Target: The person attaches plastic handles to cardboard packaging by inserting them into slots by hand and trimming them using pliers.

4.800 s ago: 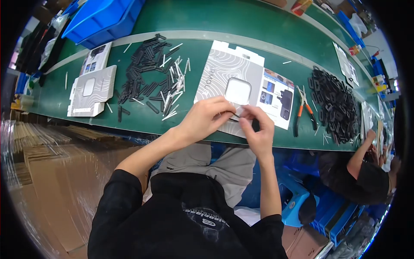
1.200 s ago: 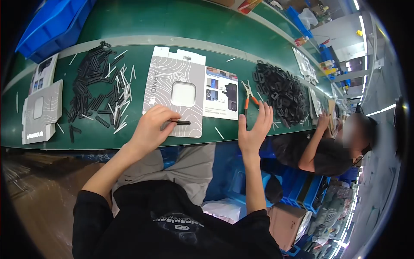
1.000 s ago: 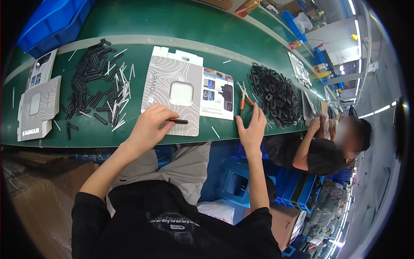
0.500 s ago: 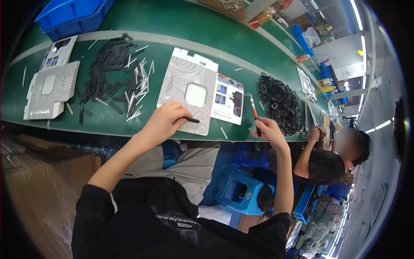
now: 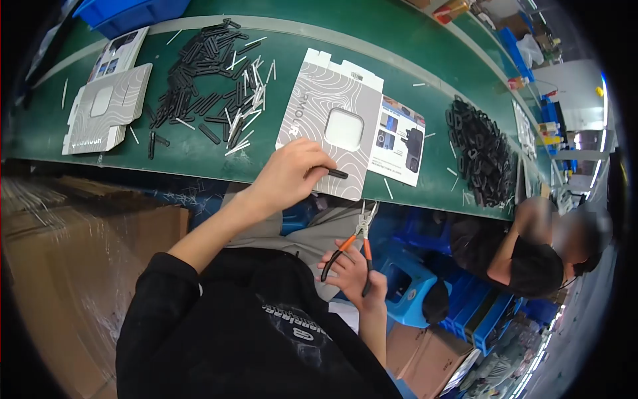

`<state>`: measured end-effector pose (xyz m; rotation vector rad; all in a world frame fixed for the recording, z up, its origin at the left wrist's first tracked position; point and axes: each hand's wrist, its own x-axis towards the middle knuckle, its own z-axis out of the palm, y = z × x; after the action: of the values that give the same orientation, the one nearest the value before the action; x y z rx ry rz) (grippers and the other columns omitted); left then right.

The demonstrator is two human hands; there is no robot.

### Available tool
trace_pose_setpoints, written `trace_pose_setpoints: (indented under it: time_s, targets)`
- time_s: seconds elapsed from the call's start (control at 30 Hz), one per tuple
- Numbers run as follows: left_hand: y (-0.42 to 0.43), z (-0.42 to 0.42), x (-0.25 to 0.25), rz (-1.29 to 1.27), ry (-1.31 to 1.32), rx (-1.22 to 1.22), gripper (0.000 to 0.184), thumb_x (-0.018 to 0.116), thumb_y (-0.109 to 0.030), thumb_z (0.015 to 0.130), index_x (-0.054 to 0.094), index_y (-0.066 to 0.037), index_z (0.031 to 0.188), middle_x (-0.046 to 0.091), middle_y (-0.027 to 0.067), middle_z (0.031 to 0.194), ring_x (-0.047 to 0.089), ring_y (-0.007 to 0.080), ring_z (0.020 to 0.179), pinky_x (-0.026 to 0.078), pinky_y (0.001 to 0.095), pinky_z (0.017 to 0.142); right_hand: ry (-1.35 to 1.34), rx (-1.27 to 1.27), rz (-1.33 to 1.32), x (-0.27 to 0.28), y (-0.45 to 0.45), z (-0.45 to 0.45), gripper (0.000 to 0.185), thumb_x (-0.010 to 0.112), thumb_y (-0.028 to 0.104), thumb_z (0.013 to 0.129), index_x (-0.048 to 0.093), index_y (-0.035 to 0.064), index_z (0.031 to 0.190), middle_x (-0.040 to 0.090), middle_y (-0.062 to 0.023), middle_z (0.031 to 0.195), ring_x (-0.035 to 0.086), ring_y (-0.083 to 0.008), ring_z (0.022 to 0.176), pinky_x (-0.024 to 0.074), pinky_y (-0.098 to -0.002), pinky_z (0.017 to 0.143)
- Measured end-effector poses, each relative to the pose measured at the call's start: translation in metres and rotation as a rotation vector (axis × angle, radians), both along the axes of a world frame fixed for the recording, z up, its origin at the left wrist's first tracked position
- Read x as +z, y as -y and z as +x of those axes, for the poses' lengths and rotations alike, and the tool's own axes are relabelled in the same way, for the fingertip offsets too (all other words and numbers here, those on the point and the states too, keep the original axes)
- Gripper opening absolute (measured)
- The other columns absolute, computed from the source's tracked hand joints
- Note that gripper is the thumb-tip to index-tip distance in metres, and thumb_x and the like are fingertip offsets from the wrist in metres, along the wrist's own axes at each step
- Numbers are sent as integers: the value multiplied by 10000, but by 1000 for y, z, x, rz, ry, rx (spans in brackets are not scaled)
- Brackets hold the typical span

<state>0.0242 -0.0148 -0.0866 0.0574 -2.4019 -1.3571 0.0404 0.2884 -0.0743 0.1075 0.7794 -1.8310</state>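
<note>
My left hand [image 5: 292, 174] is closed over the flat printed cardboard box [image 5: 312, 100], fingertips pinching a small black strip [image 5: 337, 173]. A square window is cut in the box, and its right panel bears product pictures. Below the table edge, my right hand [image 5: 355, 279] holds long-nose pliers [image 5: 364, 229] with orange and black handles. The pliers' jaws point up toward the box and their handles are spread apart. Left of the box lies a heap of black strips [image 5: 193, 73], with thin white sticks [image 5: 249, 100] scattered beside it.
More printed boxes [image 5: 109, 106] lie stacked at the left, near a blue bin [image 5: 133, 14]. A pile of black loop-shaped parts [image 5: 478, 149] covers the right side of the green table [image 5: 266, 40]. Beyond it sits a co-worker [image 5: 531, 259]. A blue stool [image 5: 412, 286] stands below.
My right hand has come down and left, off the table edge, turning the pliers so they show with handles apart. My left hand still pinches the black strip. The view has shifted.
</note>
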Motion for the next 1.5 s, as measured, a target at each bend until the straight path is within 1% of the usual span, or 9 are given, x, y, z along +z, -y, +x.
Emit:
trace_pose_setpoints:
  time_s: [0.13,0.3,0.5,0.67,0.83,1.0,1.13,1.3,1.5]
  targets:
    - [-15,13,7,19,10,34,138,726,27,845,764,-36,962,682,57,867,619,245,842,518,350,767,-421,118,336,-4,4,20,1002,760,414,819,355,-37,1617,588,-257,1409,607,-408,1295,526,-532,1074]
    - [-28,14,0,37,-50,88,184,745,57,839,793,-49,981,659,34,867,553,178,782,458,292,684,-418,156,210,-6,-3,20,822,671,171,903,350,-19,1636,551,-221,1479,568,-335,1340,484,-470,1124]
    - [-30,16,4,40,-17,116,194,746,60,838,795,-51,989,657,28,864,551,170,784,455,286,686,-466,250,256,-6,-9,24,790,637,116,914,349,-15,1638,553,-209,1481,566,-307,1340,484,-437,1115]
    - [-30,13,-2,4,-79,99,194,744,62,836,797,-51,983,660,19,863,547,167,782,454,283,686,-469,157,252,-8,5,22,775,623,73,908,363,-18,1632,577,-197,1461,598,-291,1288,485,-401,1103]
    - [-26,20,2,20,-51,50,163,736,55,838,786,-47,955,666,33,864,592,200,808,491,303,717,-558,96,449,-4,17,13,801,683,238,870,443,-47,1579,647,-208,1336,655,-301,1155,545,-421,991]
    - [-22,18,6,73,5,9,160,739,52,849,793,-48,961,661,29,862,580,197,798,481,308,706,-545,39,476,5,11,12,711,627,123,865,503,-54,1543,677,-200,1277,669,-266,1059,554,-371,920]
    - [-17,15,11,75,-30,-44,138,744,37,863,795,-49,958,655,29,861,574,193,794,478,312,710,-891,40,729,16,18,11,667,578,42,860,542,-61,1518,699,-193,1219,669,-241,985,571,-330,851]
    - [-21,19,12,104,50,-13,131,746,29,867,793,-49,962,659,31,867,577,197,793,484,316,724,-524,-59,570,21,19,12,663,565,-4,855,550,-67,1514,711,-180,1178,663,-224,960,580,-307,813]
    - [-32,21,14,74,68,43,188,747,65,849,810,-49,985,676,24,889,553,166,791,450,284,689,-736,39,681,20,16,9,662,575,-21,857,547,-69,1517,716,-185,1158,657,-207,909,584,-279,737]
